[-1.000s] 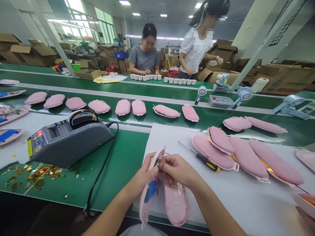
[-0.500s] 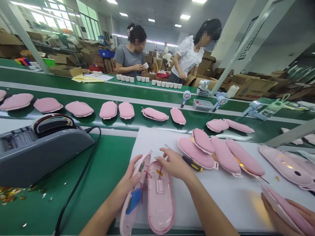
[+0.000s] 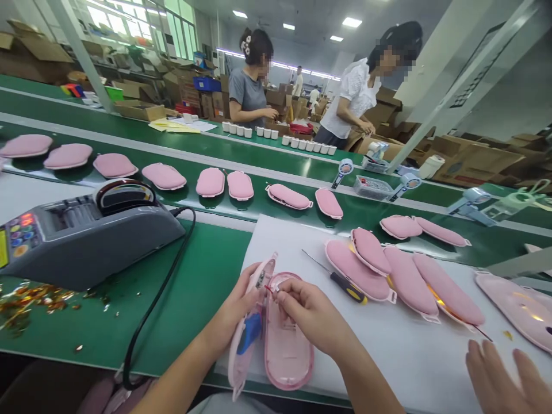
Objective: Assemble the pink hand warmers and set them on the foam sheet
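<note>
My left hand (image 3: pixel 233 307) is closed around the edge of a pink plastic shell half (image 3: pixel 240 368), tilted up on its side. Inside it show a blue wrapped block (image 3: pixel 250 332) and a small circuit board (image 3: pixel 260 279). Flat on the white sheet beside it lies a matching pink shell half (image 3: pixel 290 359), open side up. Over its upper end, my right hand (image 3: pixel 308 310) pinches the end of a thin red wire (image 3: pixel 269 288) that runs toward the held shell. Something small and pale shows at those fingertips. My fingers partly cover the lying shell's middle.
A screwdriver (image 3: pixel 345 284) lies right of my hands, against several pink padded pieces (image 3: pixel 409 279). At left stands a grey tape dispenser (image 3: pixel 129 230) with a black cable (image 3: pixel 161 310). Another person's hand (image 3: pixel 504 374) is at lower right. More pink pieces (image 3: pixel 209 183) line the green belt.
My right hand has come down and left over the lying shell and now pinches the wire. The other person's hand at right no longer holds a pink piece. The view has shifted.
</note>
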### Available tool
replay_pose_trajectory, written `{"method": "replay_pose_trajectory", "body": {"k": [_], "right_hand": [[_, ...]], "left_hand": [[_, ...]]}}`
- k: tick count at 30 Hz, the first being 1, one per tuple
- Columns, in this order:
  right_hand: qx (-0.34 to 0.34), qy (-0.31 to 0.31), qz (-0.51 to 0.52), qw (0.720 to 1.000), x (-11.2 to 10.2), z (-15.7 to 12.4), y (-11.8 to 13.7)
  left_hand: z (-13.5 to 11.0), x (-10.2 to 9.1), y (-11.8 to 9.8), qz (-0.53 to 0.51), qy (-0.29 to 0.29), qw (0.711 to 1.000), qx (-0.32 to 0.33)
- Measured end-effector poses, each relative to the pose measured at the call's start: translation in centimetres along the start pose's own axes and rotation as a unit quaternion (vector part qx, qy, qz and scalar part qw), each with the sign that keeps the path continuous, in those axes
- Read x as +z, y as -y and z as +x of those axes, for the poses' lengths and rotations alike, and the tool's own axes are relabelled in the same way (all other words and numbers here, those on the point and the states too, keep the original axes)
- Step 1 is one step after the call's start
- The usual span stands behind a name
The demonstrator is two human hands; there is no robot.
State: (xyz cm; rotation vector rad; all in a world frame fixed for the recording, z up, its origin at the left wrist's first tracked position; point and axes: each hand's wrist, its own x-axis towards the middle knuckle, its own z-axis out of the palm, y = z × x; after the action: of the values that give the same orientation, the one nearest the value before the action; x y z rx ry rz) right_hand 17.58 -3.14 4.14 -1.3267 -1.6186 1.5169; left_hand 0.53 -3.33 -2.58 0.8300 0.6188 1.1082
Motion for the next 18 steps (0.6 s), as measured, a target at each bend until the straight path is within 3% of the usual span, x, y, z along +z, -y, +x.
{"method": "replay_pose_trajectory", "body": {"k": [5,9,14,16,18], "right_hand": [[0.002,0.000,-0.029,1.000,1.0,0.7,0.4],[0.002,-0.009,-0.074,0.997,0.9,1.1,0.7],[-0.008,-0.024,-0.100,0.995,0.9,0.8,0.5],[-0.042,-0.068,-0.131,0.988,0.8,0.8,0.0],[-0.090,-0.174,-0.175,0.965,0.6,0.8,-0.8]], "left_hand": [[-0.3,0.0,0.2,0.055,0.053,0.997,0.026],[-0.4,-0.4,0.5,0.063,0.046,0.996,0.032],[-0.4,-0.3,0.6,0.000,0.043,0.999,0.005],[-0.5,0.1,0.2,-0.031,0.041,0.999,-0.001],[-0.7,0.7,-0.3,-0.051,0.027,0.998,0.002]]}}
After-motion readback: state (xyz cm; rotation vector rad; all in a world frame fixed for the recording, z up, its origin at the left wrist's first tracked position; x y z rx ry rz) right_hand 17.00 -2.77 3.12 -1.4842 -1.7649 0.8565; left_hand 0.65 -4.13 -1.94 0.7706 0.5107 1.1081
